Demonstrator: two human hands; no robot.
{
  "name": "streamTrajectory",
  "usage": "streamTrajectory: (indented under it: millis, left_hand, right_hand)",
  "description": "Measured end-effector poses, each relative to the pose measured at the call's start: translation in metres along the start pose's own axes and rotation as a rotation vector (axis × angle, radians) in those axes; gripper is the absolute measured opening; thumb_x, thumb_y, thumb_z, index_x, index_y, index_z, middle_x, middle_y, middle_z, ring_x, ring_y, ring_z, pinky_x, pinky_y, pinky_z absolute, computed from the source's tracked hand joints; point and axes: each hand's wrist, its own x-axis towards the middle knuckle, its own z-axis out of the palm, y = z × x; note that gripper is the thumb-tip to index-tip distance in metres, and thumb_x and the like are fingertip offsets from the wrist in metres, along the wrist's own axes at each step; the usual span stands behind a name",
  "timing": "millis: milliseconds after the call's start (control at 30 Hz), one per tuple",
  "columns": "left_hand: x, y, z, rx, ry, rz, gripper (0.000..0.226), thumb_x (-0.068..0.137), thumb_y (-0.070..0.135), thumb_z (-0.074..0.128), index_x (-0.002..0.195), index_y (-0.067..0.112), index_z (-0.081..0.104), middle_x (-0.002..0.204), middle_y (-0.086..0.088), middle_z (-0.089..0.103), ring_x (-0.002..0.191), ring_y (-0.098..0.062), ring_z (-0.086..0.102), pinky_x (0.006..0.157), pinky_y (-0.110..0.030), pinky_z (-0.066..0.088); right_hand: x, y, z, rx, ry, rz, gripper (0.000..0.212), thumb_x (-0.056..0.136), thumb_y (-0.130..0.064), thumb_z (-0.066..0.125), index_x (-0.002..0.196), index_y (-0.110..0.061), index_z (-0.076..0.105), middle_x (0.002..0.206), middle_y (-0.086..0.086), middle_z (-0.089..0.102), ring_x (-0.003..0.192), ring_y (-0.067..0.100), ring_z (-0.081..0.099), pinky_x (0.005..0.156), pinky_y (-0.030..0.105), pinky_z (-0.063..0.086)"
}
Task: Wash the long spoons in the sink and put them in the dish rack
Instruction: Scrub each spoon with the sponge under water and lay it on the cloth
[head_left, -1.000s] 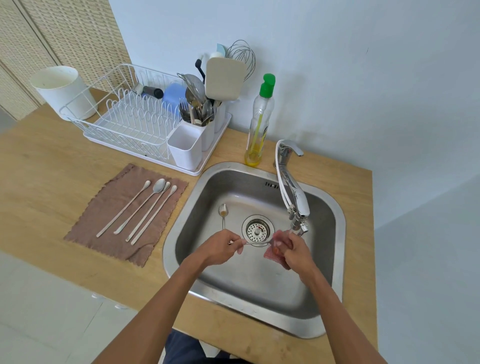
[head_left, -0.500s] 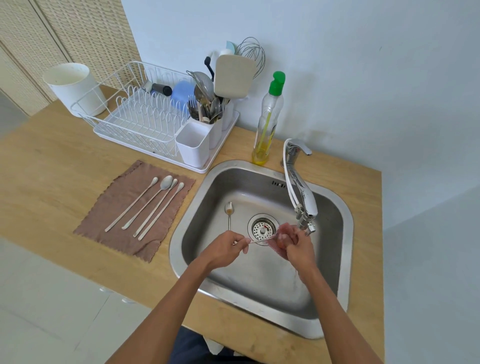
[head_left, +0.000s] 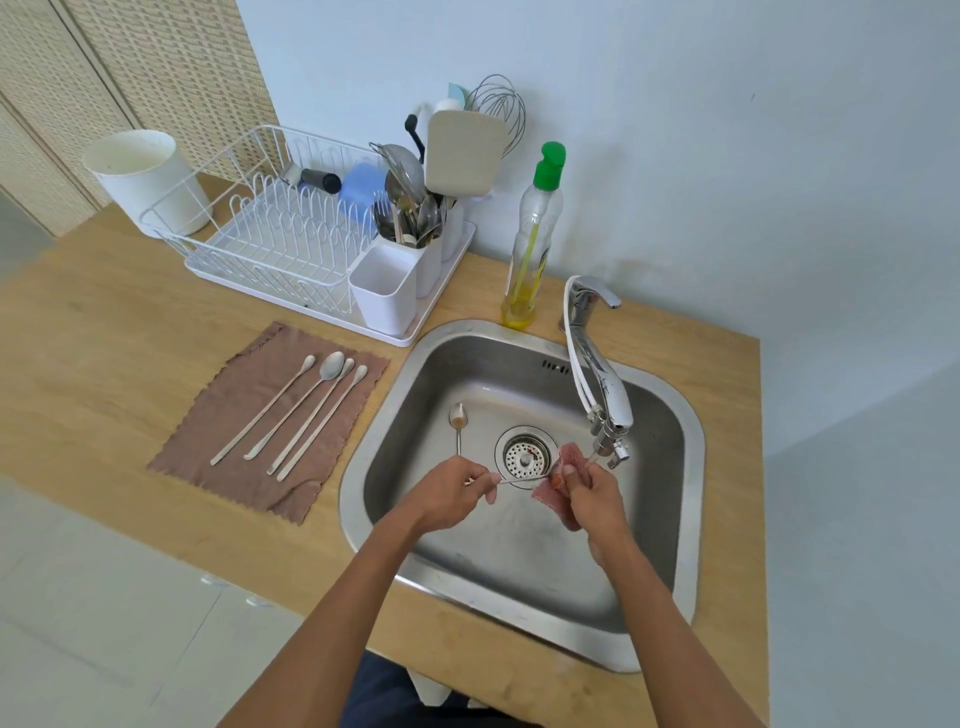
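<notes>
Long spoon (head_left: 522, 479) lies level over the drain (head_left: 524, 456) of the steel sink (head_left: 519, 551). The fingers of the left hand (head_left: 447, 493) pinch its handle end, and the right hand (head_left: 592, 496) grips a pink cloth (head_left: 558, 501) round its bowl end. A second spoon (head_left: 458, 423) lies at ten o'clock of the drain. Four more spoons (head_left: 296, 410) rest on a brown cloth (head_left: 228, 421) on the wooden table (head_left: 104, 338) at nine o'clock of the sink. The white dish rack (head_left: 270, 234) stands at eleven by a pale blue wall (head_left: 675, 156).

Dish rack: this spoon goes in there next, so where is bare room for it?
On the rack, the front white cup at the sink-side corner looks empty. The wire slots between the rack's left rim and the blue cup are bare too. The rear cup just behind the front one is crammed with cutlery.
</notes>
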Motion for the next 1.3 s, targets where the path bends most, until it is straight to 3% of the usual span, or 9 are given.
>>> streamTrajectory:
  millis: [100,233,367,467,600,700,933,1167,1300]
  left_hand:
    - [-0.003,-0.008,-0.010,-0.014,-0.027,-0.032,0.043,0.099,0.047,0.051,0.073,0.021,0.072,0.077,-0.011,0.070,0.074,-0.020,0.062,0.089,-0.042,0.051]
    - [-0.004,0.009,-0.022,0.014,-0.081,-0.007,0.039,0.101,0.039,0.052,0.075,0.019,0.072,0.039,0.011,0.043,0.043,-0.002,0.039,0.065,-0.030,0.039]
    - [-0.004,0.017,-0.019,-0.005,-0.071,0.020,0.040,0.102,0.040,0.049,0.076,0.019,0.071,0.053,0.004,0.040,0.050,-0.009,0.038,0.060,-0.028,0.035]
    - [-0.005,0.019,-0.007,0.005,-0.053,0.016,0.041,0.102,0.043,0.047,0.078,0.019,0.070,0.063,-0.005,0.046,0.059,-0.016,0.044,0.059,-0.027,0.037]
    - [-0.005,0.010,-0.009,-0.053,-0.047,-0.059,0.041,0.101,0.042,0.050,0.080,0.015,0.074,0.068,-0.004,0.052,0.069,-0.018,0.050,0.073,-0.030,0.043]
    - [-0.011,0.008,-0.014,-0.113,-0.067,-0.081,0.041,0.101,0.041,0.051,0.085,0.010,0.075,0.062,-0.001,0.043,0.059,-0.013,0.042,0.062,-0.021,0.041]
    - [-0.010,0.021,-0.008,-0.128,-0.069,-0.087,0.043,0.102,0.043,0.049,0.080,0.015,0.073,0.070,-0.009,0.038,0.067,-0.019,0.036,0.063,-0.029,0.033]
    - [-0.014,0.001,-0.005,-0.199,-0.099,-0.175,0.042,0.100,0.045,0.051,0.085,0.013,0.074,0.073,-0.009,0.039,0.049,-0.011,0.027,0.043,-0.019,0.024]
    - [-0.016,0.006,0.000,-0.199,-0.112,-0.170,0.041,0.101,0.045,0.050,0.083,0.017,0.074,0.066,-0.003,0.036,0.048,-0.010,0.025,0.042,-0.018,0.024]
  right_hand:
    - [0.002,-0.006,-0.016,-0.206,-0.258,-0.202,0.013,0.093,-0.005,0.064,0.097,-0.015,0.071,0.085,-0.007,0.071,0.078,0.006,0.064,0.071,0.017,0.049]
    - [0.014,-0.010,-0.027,-0.399,-0.496,-0.244,0.013,0.090,-0.014,0.071,0.099,-0.022,0.074,0.087,-0.007,0.074,0.081,0.006,0.068,0.076,0.016,0.051]
    - [0.016,-0.007,-0.022,-0.138,-0.193,-0.077,0.011,0.097,-0.025,0.063,0.095,-0.018,0.071,0.070,-0.007,0.069,0.061,0.005,0.062,0.053,0.018,0.046]
    - [0.013,0.001,-0.009,-0.076,0.052,-0.016,0.018,0.099,-0.030,0.058,0.096,-0.018,0.071,0.082,0.001,0.073,0.068,0.012,0.064,0.058,0.025,0.048]
    - [0.006,-0.002,-0.014,-0.141,-0.173,-0.099,0.015,0.098,-0.014,0.058,0.098,-0.024,0.069,0.086,-0.001,0.070,0.062,0.005,0.058,0.048,0.018,0.041]
    - [0.012,-0.013,-0.028,-0.312,-0.348,-0.166,0.015,0.093,-0.010,0.066,0.105,-0.018,0.071,0.093,-0.002,0.074,0.073,0.000,0.064,0.054,0.006,0.043]
    - [0.014,-0.011,-0.017,-0.335,-0.005,-0.091,0.022,0.099,-0.039,0.055,0.105,-0.021,0.065,0.084,0.000,0.065,0.068,0.009,0.057,0.060,0.026,0.041]
    - [-0.007,-0.017,-0.025,-0.249,-0.323,-0.147,0.010,0.093,-0.011,0.067,0.102,-0.007,0.067,0.074,-0.001,0.066,0.047,-0.005,0.058,0.040,0.007,0.038]
    - [-0.003,-0.006,-0.026,-0.217,-0.237,-0.087,0.014,0.094,-0.025,0.068,0.084,-0.015,0.069,0.061,-0.007,0.065,0.039,0.000,0.051,0.034,0.020,0.033]
